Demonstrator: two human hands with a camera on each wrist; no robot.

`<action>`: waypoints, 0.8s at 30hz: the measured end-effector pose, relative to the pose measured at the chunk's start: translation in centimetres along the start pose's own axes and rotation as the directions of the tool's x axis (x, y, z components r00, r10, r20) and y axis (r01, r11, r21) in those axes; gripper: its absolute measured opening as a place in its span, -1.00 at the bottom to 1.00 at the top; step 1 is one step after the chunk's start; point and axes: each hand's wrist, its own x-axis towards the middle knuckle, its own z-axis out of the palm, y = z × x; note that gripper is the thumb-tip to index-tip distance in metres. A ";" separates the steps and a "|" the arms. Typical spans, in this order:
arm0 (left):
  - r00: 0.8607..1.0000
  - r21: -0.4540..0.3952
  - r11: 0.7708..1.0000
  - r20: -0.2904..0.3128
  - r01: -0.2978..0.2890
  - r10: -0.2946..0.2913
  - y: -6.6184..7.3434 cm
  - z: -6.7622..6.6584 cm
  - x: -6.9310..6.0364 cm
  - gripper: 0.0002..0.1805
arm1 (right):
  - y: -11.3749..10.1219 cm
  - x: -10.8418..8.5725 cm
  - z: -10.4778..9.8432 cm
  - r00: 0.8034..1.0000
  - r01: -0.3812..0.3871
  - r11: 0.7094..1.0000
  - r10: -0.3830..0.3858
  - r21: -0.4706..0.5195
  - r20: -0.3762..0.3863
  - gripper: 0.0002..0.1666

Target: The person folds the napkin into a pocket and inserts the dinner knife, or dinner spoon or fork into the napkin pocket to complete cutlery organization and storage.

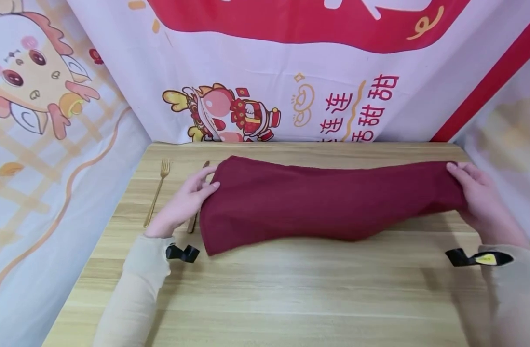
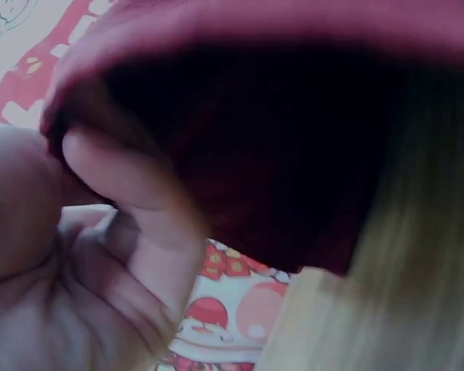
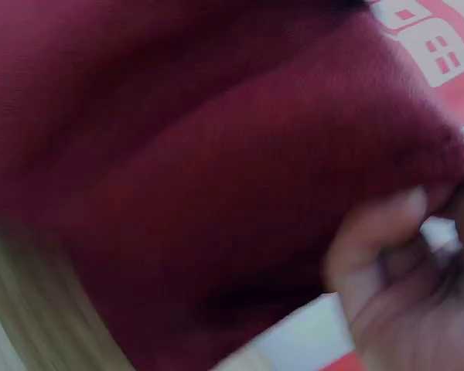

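A dark red cloth [image 1: 330, 200] is stretched sideways between the two hands, above the wooden table. At its left edge the left hand [image 1: 184, 205] pinches it between thumb and fingers. The right hand [image 1: 483, 202] grips the cloth's right end, thumb on top. In the left wrist view the cloth [image 2: 255, 154] bows over the curled fingers of the left hand [image 2: 116, 247], its underside in deep shadow. The right wrist view has the cloth [image 3: 216, 170] hanging in soft folds beside the right hand [image 3: 402, 278], which pinches its edge.
A gold fork [image 1: 157, 193] lies on the wooden table [image 1: 291, 294], left of the left hand. Partly hidden behind that hand is a knife-like gold utensil [image 1: 192, 224]. A printed curtain [image 1: 256, 58] hangs behind the table, and another printed sheet [image 1: 52, 159] covers the left side.
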 end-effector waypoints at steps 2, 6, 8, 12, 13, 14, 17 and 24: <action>0.993 0.081 0.994 0.083 0.078 -0.085 -0.6 -0.3 -0.5 -0.48 | 0.1 -0.3 -0.9 0.995 -0.091 0.957 0.098 -0.274 0.009 -0.87; 0.917 0.230 0.952 0.296 0.204 -0.268 -2.2 -0.5 -1.6 -0.41 | 1.3 -0.9 -2.6 0.938 -0.138 0.609 0.334 -0.781 0.094 -0.83; 0.891 0.274 0.939 0.343 0.208 -0.297 -2.6 -0.5 -1.8 -0.50 | 1.9 -1.0 -3.0 0.896 -0.128 0.480 0.431 -0.868 0.106 -0.70; 0.959 0.389 0.913 0.190 0.122 -0.209 -2.3 -0.2 -0.4 -0.57 | 2.2 -0.5 -2.9 0.892 -0.150 0.407 0.448 -0.901 0.054 -0.42; 0.976 0.422 0.899 0.122 0.115 -0.182 -2.0 0.0 0.2 -0.54 | 2.2 -0.1 -2.7 0.903 -0.155 0.402 0.428 -0.902 0.036 -0.35; 0.986 0.455 0.883 0.053 0.115 -0.156 -1.8 0.2 1.0 -0.48 | 2.1 0.4 -2.5 0.916 -0.149 0.395 0.400 -0.907 0.024 -0.29; 0.980 0.481 0.855 -0.118 0.195 -0.158 -1.4 0.8 3.3 -0.34 | 2.1 2.2 -1.9 0.938 -0.171 0.370 0.344 -0.913 -0.036 -0.10; 0.932 0.511 0.781 -0.249 0.359 -0.265 -3.7 1.7 8.3 -0.32 | 4.0 5.9 -1.6 0.924 -0.317 0.425 0.339 -0.848 -0.176 0.14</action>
